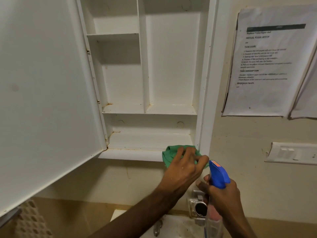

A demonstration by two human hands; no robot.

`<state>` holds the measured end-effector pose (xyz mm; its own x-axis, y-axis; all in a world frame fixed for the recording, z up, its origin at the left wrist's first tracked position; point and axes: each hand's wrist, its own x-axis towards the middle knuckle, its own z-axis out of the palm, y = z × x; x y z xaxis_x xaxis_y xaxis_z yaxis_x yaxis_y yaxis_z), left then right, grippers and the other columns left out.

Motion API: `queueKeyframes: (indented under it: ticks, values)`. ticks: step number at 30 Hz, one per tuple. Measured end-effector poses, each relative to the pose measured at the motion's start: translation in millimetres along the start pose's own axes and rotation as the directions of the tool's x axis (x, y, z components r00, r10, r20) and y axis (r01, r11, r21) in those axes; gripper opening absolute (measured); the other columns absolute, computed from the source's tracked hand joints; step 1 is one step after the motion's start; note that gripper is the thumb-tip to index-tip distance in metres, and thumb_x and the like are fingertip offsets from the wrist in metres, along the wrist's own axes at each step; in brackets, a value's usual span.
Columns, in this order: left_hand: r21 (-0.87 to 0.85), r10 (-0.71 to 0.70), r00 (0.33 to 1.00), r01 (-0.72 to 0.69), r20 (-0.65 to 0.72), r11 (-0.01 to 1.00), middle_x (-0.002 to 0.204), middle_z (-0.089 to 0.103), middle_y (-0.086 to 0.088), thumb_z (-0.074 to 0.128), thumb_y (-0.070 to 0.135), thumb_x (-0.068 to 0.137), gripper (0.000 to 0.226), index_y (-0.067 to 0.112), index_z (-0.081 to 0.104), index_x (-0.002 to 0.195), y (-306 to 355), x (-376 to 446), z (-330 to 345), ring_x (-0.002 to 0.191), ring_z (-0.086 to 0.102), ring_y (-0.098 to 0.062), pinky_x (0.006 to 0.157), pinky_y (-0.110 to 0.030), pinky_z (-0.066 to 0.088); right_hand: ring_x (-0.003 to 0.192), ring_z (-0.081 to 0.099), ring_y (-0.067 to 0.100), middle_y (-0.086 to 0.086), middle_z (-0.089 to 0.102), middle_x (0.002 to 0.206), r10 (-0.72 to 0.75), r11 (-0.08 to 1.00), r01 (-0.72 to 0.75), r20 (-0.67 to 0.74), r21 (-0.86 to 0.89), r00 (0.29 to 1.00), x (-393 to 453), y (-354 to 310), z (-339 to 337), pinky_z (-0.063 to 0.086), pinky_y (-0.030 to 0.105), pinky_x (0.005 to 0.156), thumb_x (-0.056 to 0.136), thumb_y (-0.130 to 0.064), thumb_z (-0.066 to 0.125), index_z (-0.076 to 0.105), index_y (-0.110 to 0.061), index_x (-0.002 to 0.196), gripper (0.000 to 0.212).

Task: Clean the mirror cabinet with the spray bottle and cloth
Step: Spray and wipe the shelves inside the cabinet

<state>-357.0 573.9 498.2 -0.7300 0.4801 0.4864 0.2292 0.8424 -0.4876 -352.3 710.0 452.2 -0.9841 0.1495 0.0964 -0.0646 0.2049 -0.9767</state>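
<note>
**Inspector:** Begin with the largest item.

**Assistant:** The white wall-mounted mirror cabinet (145, 66) stands open, its flat white door (42, 91) swung out to the left. The interior is smooth moulded white material: a vertical divider, a short upper shelf on the left, a full-width shelf lower down, and a bottom ledge. Brownish staining shows along the hinge edge and in the corners of the shelves. Two round marks sit on the back panel of the lowest compartment.

**Inspector:** Surroundings?

**Assistant:** A beige wall carries a printed paper sheet (264, 66) to the right of the cabinet, with a white rectangular switch plate (291, 153) beneath it. Below are a white basin (178, 225) and a metal tap (157, 227).

**Inspector:** The cleaning items?

**Assistant:** The crumpled green fabric cloth (169, 156) lies on the right end of the bottom ledge, hanging slightly over its front lip. The left hand (183, 167) presses on it, fingers bent over the fabric. The right hand (221, 198) is wrapped round the neck of the clear plastic spray bottle with a blue trigger head (218, 176), held upright below the cabinet's lower right corner, just beside the left hand.
</note>
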Motion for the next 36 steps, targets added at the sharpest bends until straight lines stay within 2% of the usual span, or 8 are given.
queueKeyframes:
  ticks: [8,12,17,20,24,27,33,36]
  values:
    - [-0.067,-0.027,1.0,0.027,0.007,0.997,0.11,0.064,-0.013,0.081,0.025,0.061,0.058,0.015,0.05,0.109,-26,-16,12,0.098,0.061,-0.03,0.082,-0.042,0.052,0.053,0.06,0.026,0.02,0.064,0.073,-0.036,0.999,0.036,0.043,-0.002,0.998,-3,-8,8,0.053,0.033,0.053,0.075,-0.003,0.081,0.062,-0.001,0.092,0.025]
    - [-0.042,-0.037,0.999,0.037,0.005,0.998,0.113,0.064,-0.013,0.081,0.026,0.064,0.058,0.015,0.048,0.111,-37,-24,17,0.099,0.062,-0.029,0.082,-0.042,0.053,0.05,0.059,0.022,0.017,0.064,0.071,-0.055,0.998,0.057,0.074,-0.023,0.996,-4,-13,14,0.052,0.028,0.05,0.076,-0.005,0.081,0.063,0.0,0.094,0.026]
    - [-0.036,-0.069,0.998,0.069,0.011,0.997,0.111,0.067,-0.011,0.087,0.03,0.056,0.069,0.015,0.045,0.109,-52,-38,19,0.096,0.065,-0.028,0.08,-0.041,0.055,0.047,0.058,0.017,0.012,0.064,0.067,-0.069,0.997,0.072,0.089,-0.032,0.994,-4,-18,24,0.049,0.024,0.05,0.076,-0.006,0.081,0.064,0.001,0.096,0.028]
    - [-0.045,-0.094,0.995,0.094,0.022,0.995,0.11,0.067,-0.01,0.089,0.032,0.052,0.071,0.015,0.048,0.109,-61,-45,19,0.094,0.066,-0.028,0.078,-0.04,0.055,0.047,0.059,0.019,0.013,0.064,0.067,-0.061,0.998,0.065,0.106,-0.026,0.992,-5,-21,33,0.052,0.029,0.053,0.076,-0.007,0.082,0.064,0.001,0.098,0.029]
    - [-0.015,-0.126,0.991,0.127,0.051,0.992,0.109,0.068,-0.01,0.089,0.033,0.052,0.058,0.016,0.066,0.103,-77,-57,18,0.091,0.066,-0.027,0.076,-0.04,0.055,0.048,0.061,0.023,0.013,0.065,0.063,-0.057,0.998,0.06,0.127,-0.02,0.99,-6,-24,47,0.059,0.037,0.062,0.076,-0.009,0.082,0.065,-0.001,0.097,0.028]
    - [-0.031,-0.174,0.983,0.176,0.051,0.984,0.112,0.066,-0.011,0.089,0.028,0.053,0.059,0.015,0.063,0.105,-88,-70,19,0.092,0.064,-0.028,0.077,-0.041,0.055,0.05,0.061,0.024,0.012,0.065,0.062,-0.055,0.998,0.058,0.165,-0.015,0.985,-8,-28,59,0.061,0.043,0.066,0.076,-0.009,0.082,0.065,-0.006,0.093,0.025]
    - [-0.046,-0.248,0.966,0.251,0.066,0.967,0.116,0.063,-0.01,0.088,0.021,0.055,0.068,0.014,0.048,0.11,-107,-89,22,0.094,0.06,-0.028,0.078,-0.042,0.053,0.042,0.058,0.009,0.004,0.062,0.052,-0.034,0.998,0.046,0.279,-0.039,0.96,-7,-35,85,0.05,0.026,0.052,0.078,-0.012,0.079,0.064,-0.007,0.08,0.016]
    - [-0.078,-0.309,0.949,0.313,0.064,0.946,0.113,0.062,-0.009,0.086,0.013,0.057,0.068,0.014,0.045,0.111,-117,-99,25,0.09,0.057,-0.026,0.076,-0.042,0.052,0.042,0.057,0.011,0.001,0.06,0.048,0.003,0.999,0.013,0.335,-0.043,0.942,-5,-39,96,0.053,0.03,0.054,0.078,-0.014,0.079,0.063,-0.006,0.076,0.018]
